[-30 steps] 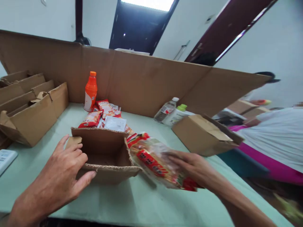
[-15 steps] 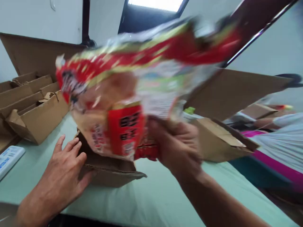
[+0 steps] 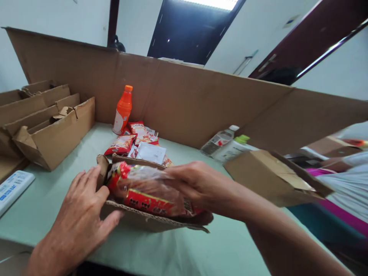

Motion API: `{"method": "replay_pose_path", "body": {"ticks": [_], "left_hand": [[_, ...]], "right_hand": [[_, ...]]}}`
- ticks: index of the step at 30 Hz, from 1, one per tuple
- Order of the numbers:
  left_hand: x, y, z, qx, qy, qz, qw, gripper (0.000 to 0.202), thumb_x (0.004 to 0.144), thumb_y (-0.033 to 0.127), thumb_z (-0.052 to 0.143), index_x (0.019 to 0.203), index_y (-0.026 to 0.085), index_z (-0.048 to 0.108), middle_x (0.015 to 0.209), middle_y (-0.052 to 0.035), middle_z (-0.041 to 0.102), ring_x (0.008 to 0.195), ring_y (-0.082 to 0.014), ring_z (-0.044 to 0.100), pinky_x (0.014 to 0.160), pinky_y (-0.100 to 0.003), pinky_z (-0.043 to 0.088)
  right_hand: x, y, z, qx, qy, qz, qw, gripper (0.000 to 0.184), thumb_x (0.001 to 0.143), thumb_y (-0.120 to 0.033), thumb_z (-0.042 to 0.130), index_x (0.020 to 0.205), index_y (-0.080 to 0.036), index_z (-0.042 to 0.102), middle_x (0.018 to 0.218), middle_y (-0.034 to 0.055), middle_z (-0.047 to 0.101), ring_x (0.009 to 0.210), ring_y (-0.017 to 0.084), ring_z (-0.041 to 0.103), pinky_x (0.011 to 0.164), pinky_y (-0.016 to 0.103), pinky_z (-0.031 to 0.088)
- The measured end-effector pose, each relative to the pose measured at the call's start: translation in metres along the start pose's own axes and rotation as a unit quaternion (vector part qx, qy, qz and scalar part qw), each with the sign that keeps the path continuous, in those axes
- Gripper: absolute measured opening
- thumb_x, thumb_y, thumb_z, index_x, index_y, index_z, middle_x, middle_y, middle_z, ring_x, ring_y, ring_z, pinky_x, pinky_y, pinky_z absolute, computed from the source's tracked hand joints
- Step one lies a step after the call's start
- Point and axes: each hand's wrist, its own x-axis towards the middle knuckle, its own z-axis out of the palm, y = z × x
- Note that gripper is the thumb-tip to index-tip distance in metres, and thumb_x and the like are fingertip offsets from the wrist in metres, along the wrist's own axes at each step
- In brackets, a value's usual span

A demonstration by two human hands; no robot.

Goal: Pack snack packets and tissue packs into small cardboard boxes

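Lying inside the box (image 3: 138,221), snack bag (image 3: 152,196) — previously held above it

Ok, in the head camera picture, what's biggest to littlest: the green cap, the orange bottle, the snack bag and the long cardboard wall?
1. Cardboard wall
2. Snack bag, though being close to the camera helps it look large
3. Orange bottle
4. Green cap

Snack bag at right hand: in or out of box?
In: the snack bag lies inside the cardboard box, its lower edge hidden behind the near wall.
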Motion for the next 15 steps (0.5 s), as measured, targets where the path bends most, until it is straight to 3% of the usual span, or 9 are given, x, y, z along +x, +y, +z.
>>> {"method": "replay_pose_path", "body": {"ticks": [3, 5, 7, 10, 15], "left_hand": [[-0.006, 0.001, 0.003, -0.018, -0.026, 0.012, 0.999, 0.014, 0.066, 0.017, 0.074, 0.079, 0.015, 0.069, 0.131, -0.0375, 0.066, 0.117, -0.0522, 0.07, 0.095, -0.071, 0.059], [-0.01, 0.0, 0.004, -0.033, -0.03, 0.008, 0.999, 0.016, 0.067, 0.014, 0.072, 0.082, 0.015, 0.068, 0.135, -0.038, 0.062, 0.119, -0.053, 0.068, 0.095, -0.074, 0.057], [-0.014, -0.003, 0.005, -0.066, -0.023, 0.003, 0.998, 0.017, 0.076, 0.014, 0.068, 0.094, 0.015, 0.068, 0.144, -0.0354, 0.056, 0.126, -0.051, 0.065, 0.096, -0.075, 0.056], [-0.021, -0.01, 0.003, -0.139, 0.008, -0.015, 0.99, 0.023, 0.095, 0.022, 0.06, 0.118, 0.02, 0.062, 0.157, -0.0258, 0.046, 0.137, -0.042, 0.058, 0.1, -0.068, 0.058], [-0.027, -0.018, 0.012, -0.209, 0.064, -0.11, 0.97, 0.05, 0.101, 0.031, 0.058, 0.148, 0.023, 0.044, 0.158, -0.0185, 0.05, 0.142, -0.0345, 0.056, 0.111, -0.056, 0.056]], "right_hand": [[0.027, -0.006, 0.025, -0.084, -0.137, 0.007, 0.987, 0.019, 0.084, -0.013, 0.061, 0.069, -0.021, 0.069, 0.064, 0.0016, 0.07, 0.055, 0.013, 0.057, 0.052, 0.024, 0.04], [0.034, -0.007, 0.035, -0.098, -0.164, -0.007, 0.982, 0.015, 0.087, -0.015, 0.063, 0.078, -0.019, 0.075, 0.077, 0.0054, 0.077, 0.066, 0.017, 0.067, 0.06, 0.026, 0.048], [0.03, -0.004, 0.034, -0.086, -0.141, -0.022, 0.986, 0.018, 0.091, -0.019, 0.063, 0.1, -0.02, 0.078, 0.1, 0.0084, 0.081, 0.088, 0.023, 0.075, 0.076, 0.031, 0.055], [0.013, 0.007, 0.02, -0.045, -0.062, -0.018, 0.997, 0.035, 0.096, -0.023, 0.058, 0.129, -0.021, 0.072, 0.129, 0.0091, 0.076, 0.115, 0.027, 0.072, 0.097, 0.038, 0.056], [-0.004, 0.02, 0.007, 0.008, 0.044, 0.007, 0.999, 0.037, 0.102, -0.025, 0.047, 0.128, -0.023, 0.072, 0.122, 0.0067, 0.078, 0.11, 0.023, 0.073, 0.1, 0.037, 0.055]]}}
